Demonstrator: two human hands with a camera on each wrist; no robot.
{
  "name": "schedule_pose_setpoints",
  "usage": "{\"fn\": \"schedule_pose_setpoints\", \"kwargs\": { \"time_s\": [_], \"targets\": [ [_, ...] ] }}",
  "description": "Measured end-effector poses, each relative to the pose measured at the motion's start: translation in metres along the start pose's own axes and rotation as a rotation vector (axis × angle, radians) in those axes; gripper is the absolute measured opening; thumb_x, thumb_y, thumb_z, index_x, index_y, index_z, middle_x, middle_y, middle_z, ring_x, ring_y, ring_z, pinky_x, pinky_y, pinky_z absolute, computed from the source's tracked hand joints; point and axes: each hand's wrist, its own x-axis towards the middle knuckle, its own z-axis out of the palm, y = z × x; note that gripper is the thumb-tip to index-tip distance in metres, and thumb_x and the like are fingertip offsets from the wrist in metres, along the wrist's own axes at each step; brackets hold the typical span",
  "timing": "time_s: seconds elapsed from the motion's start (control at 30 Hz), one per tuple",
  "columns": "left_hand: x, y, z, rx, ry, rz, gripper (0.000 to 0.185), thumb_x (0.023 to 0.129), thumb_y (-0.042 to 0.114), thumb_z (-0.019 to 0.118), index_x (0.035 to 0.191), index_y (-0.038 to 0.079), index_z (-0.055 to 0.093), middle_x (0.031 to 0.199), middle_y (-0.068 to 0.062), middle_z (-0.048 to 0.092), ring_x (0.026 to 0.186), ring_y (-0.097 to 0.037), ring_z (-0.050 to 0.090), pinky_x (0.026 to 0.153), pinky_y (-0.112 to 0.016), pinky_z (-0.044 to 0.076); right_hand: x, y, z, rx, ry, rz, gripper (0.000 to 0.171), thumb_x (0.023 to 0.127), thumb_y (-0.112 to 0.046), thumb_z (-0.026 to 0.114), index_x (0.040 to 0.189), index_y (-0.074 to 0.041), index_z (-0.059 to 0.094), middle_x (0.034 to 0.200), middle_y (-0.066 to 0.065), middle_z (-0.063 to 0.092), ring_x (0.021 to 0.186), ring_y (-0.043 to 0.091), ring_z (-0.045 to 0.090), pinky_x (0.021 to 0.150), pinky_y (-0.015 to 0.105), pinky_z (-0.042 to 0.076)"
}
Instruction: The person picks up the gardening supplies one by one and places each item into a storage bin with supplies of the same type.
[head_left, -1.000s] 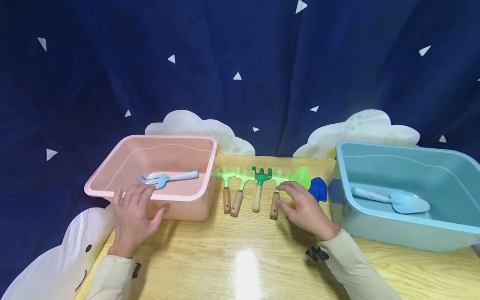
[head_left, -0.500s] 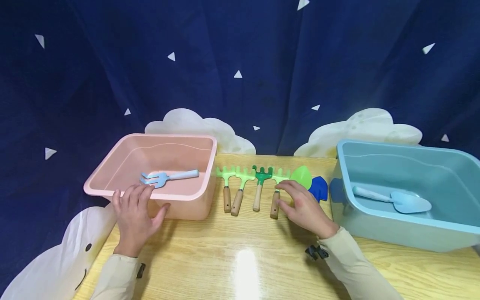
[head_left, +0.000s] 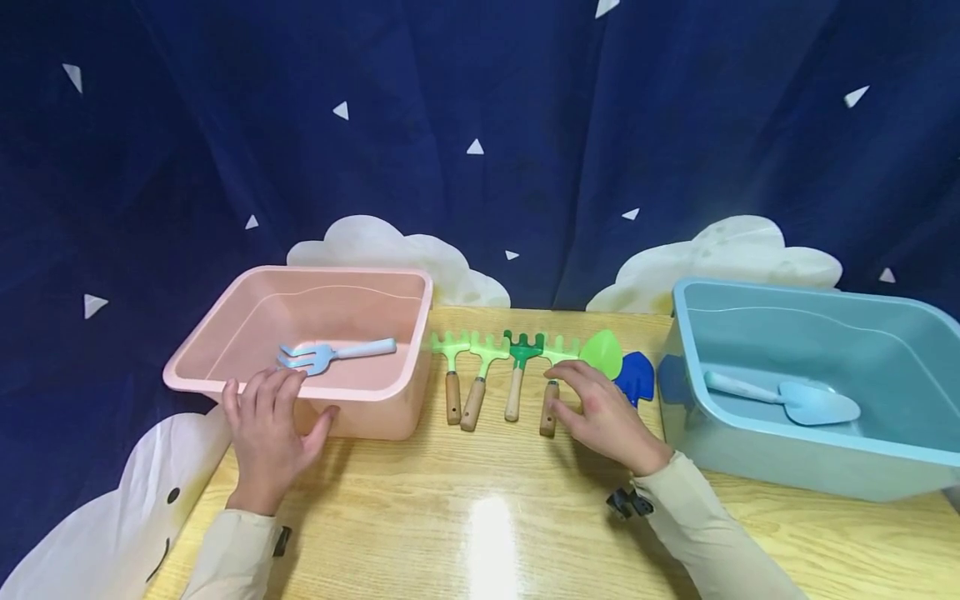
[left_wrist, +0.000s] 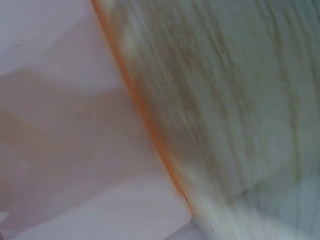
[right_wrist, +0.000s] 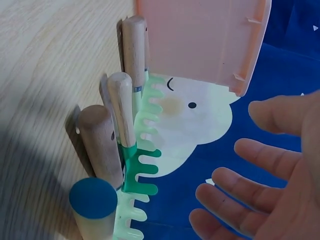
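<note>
My left hand rests at the front rim of the pink tub, fingers over the rim and thumb outside. A light blue hand fork lies inside that tub. Above a light green rake with a wooden handle hovers my right hand; the right wrist view shows its fingers loosely spread, holding nothing. Left of it lie a dark green rake and two light green rakes. A light green shovel and a dark blue shovel are partly hidden by this hand.
At the right stands a blue tub holding a light blue trowel. A dark blue curtain with white triangles and clouds hangs behind the wooden table. The right wrist view shows a blue-ended handle near the rakes.
Both hands stay nearly where they were; the left hand has shifted very slightly and the head view has drifted a little. All the tools lie unmoved.
</note>
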Motion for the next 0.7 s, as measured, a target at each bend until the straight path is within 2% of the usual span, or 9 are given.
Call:
{"fn": "schedule_pose_setpoints", "kwargs": {
  "time_s": [0.23,0.43,0.53,0.7],
  "targets": [
    [-0.002,0.001,0.002,-0.018,0.005,-0.022,0.059,0.083,0.052,0.060,0.112,0.001,0.062,0.109,-0.020,0.062,0.110,-0.041,0.051,0.110,-0.064,0.022,0.007,-0.006,0.001,0.017,-0.072,0.036,0.035,0.091,-0.023,0.069,0.123,-0.010,0.064,0.127,0.007,0.064,0.118,0.027,0.064,0.097,0.046,0.052],
    [-0.005,0.003,0.001,-0.012,0.021,-0.009,0.059,0.085,0.054,0.058,0.113,0.002,0.061,0.109,-0.020,0.063,0.108,-0.041,0.052,0.107,-0.065,0.024,0.013,-0.013,0.003,0.054,-0.117,0.062,0.036,0.092,-0.024,0.068,0.125,-0.010,0.064,0.131,0.009,0.064,0.121,0.028,0.063,0.098,0.048,0.052],
    [-0.005,0.004,0.002,-0.016,0.017,-0.005,0.060,0.086,0.054,0.058,0.114,0.002,0.061,0.110,-0.020,0.063,0.108,-0.042,0.052,0.108,-0.064,0.024,0.018,-0.016,0.005,0.082,-0.153,0.069,0.036,0.092,-0.022,0.068,0.125,-0.010,0.063,0.131,0.010,0.063,0.108,0.027,0.067,0.094,0.047,0.053],
    [-0.002,0.003,0.004,-0.015,0.021,-0.013,0.059,0.085,0.053,0.059,0.116,0.002,0.061,0.112,-0.021,0.062,0.109,-0.042,0.051,0.109,-0.063,0.023,0.032,-0.019,0.008,0.079,-0.200,0.073,0.037,0.093,-0.024,0.066,0.127,-0.011,0.062,0.133,0.010,0.062,0.106,0.029,0.068,0.091,0.047,0.054]
  ]
}}
